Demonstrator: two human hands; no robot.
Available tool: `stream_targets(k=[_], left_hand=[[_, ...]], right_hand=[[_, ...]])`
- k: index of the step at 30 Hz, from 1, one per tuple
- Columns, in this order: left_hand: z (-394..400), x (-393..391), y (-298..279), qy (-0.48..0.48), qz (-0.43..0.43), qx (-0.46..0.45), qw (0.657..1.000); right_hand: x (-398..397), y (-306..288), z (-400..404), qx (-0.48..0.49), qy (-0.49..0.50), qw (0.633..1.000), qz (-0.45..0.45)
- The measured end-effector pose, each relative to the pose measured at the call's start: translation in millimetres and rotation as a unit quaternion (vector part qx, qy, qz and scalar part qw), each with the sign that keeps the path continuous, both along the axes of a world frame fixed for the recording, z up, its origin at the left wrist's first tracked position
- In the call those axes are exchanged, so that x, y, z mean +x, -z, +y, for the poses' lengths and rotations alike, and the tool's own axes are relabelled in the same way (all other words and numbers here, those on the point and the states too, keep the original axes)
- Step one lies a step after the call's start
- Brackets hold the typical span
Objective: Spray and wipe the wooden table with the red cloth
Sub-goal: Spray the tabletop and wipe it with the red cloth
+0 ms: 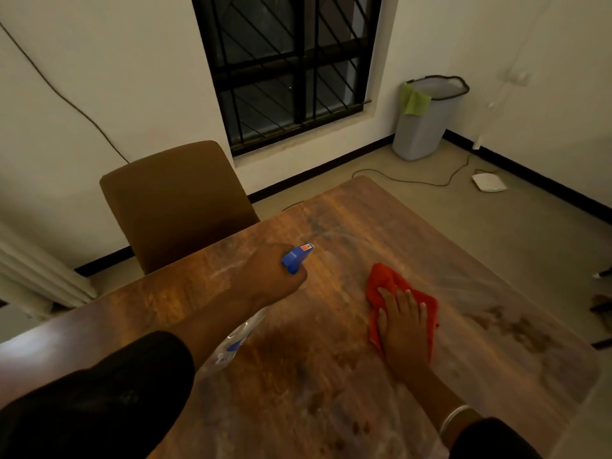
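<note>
Red cloth (402, 301) flat on the wooden desk (347, 226), pinned under the outspread right hand (402, 326). Spray bottle (265, 299) gripped in the left hand (270, 276), nozzle aimed away across the desk, body slanting back toward the sleeve.

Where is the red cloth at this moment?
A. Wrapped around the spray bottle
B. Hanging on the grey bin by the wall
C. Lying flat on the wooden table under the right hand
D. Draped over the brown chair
C: the red cloth lies on the wooden table with the right hand pressed flat on it, while the left hand grips the spray bottle.
</note>
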State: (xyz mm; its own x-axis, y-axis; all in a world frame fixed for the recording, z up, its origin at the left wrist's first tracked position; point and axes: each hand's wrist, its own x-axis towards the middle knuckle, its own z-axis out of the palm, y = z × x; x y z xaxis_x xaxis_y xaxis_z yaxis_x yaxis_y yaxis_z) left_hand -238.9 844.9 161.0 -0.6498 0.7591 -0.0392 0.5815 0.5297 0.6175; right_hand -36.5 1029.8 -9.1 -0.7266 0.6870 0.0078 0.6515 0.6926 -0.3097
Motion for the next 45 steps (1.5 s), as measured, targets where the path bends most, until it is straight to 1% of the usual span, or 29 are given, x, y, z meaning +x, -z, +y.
stream_targets(k=[6, 9, 13, 16, 19, 21, 23, 25, 26, 27, 29, 30, 31, 33, 35, 37, 39, 40, 42, 43, 45], left_hand=[[25.8, -3.1, -0.4, -0.031, -0.014, 0.020, 0.999], [23.2, -4.1, 2.0, -0.047, -0.025, 0.014, 0.998], [5.9, -11.9, 4.3, -0.051, -0.021, 0.032, 0.998], [-16.2, -25.9, 1.5, -0.037, -0.030, 0.007, 0.999], [-48.0, -39.7, 2.5, -0.061, -0.048, 0.031, 0.996], [-67.0, -48.6, 3.6, -0.075, -0.052, 0.022, 0.996], [-88.1, -60.3, 6.4, -0.089, -0.038, 0.024, 0.995], [-105.2, -69.3, 6.8, -0.095, -0.012, 0.041, 0.995], [-111.8, -71.7, 6.7, -0.099, -0.010, 0.050, 0.994], [-117.4, -74.7, 6.1, -0.102, -0.007, 0.060, 0.993], [-124.9, -79.9, 5.9, -0.105, 0.008, 0.080, 0.991], [-126.6, -81.7, 6.2, -0.108, 0.012, 0.085, 0.990], [-127.0, -82.2, 6.0, -0.110, 0.014, 0.087, 0.990], [-123.8, -81.9, 7.5, -0.110, 0.005, 0.085, 0.990], [-120.1, -79.6, 11.1, -0.107, -0.007, 0.079, 0.991], [-117.1, -75.7, 14.8, -0.101, -0.007, 0.084, 0.991], [-112.0, -72.9, 16.4, -0.105, 0.006, 0.106, 0.989], [-108.6, -73.1, 16.8, -0.112, 0.007, 0.122, 0.986], [-101.5, -76.2, 16.7, -0.126, 0.007, 0.143, 0.982], [-98.0, -78.3, 16.4, -0.134, 0.015, 0.150, 0.979], [-91.6, -84.2, 14.8, -0.152, 0.022, 0.152, 0.976]], right_hand=[[-4.0, 6.1, 23.7, 0.010, -0.011, 1.000, -0.023], [-10.7, 2.7, 36.5, 0.001, -0.004, 1.000, -0.010], [-21.0, 8.0, 41.5, -0.010, 0.018, 1.000, 0.003], [-44.0, 5.1, 47.0, -0.019, 0.027, 0.999, -0.016], [-87.0, -1.7, 19.4, -0.019, -0.001, 0.999, -0.039], [-114.6, -1.0, -34.1, -0.001, -0.074, 0.996, -0.053], [-131.6, 5.2, -118.4, 0.009, -0.204, 0.977, -0.052], [-129.4, 19.0, -205.3, 0.033, -0.355, 0.934, -0.030], [-124.2, 24.4, -234.7, 0.052, -0.405, 0.913, -0.014], [-120.9, 28.9, -249.4, 0.063, -0.433, 0.899, -0.002], [-121.6, 32.1, -233.2, 0.056, -0.449, 0.892, -0.002], [-123.7, 29.2, -208.5, 0.054, -0.436, 0.898, -0.011], [-125.3, 23.7, -177.8, 0.045, -0.407, 0.912, -0.019], [-126.9, 11.9, -103.0, 0.012, -0.301, 0.953, -0.034], [-123.2, -1.1, -20.4, 0.008, -0.177, 0.983, -0.048], [-118.0, -13.1, 56.0, -0.010, -0.072, 0.995, -0.062], [-120.2, -15.4, 103.5, -0.034, -0.007, 0.996, -0.079], [-126.1, -11.9, 111.2, -0.032, 0.007, 0.996, -0.087], [-141.6, -3.7, 95.0, -0.020, 0.006, 0.995, -0.093], [-151.4, -0.1, 76.3, -0.008, -0.012, 0.996, -0.089], [-172.7, 6.2, 25.2, 0.005, -0.087, 0.994, -0.072]])
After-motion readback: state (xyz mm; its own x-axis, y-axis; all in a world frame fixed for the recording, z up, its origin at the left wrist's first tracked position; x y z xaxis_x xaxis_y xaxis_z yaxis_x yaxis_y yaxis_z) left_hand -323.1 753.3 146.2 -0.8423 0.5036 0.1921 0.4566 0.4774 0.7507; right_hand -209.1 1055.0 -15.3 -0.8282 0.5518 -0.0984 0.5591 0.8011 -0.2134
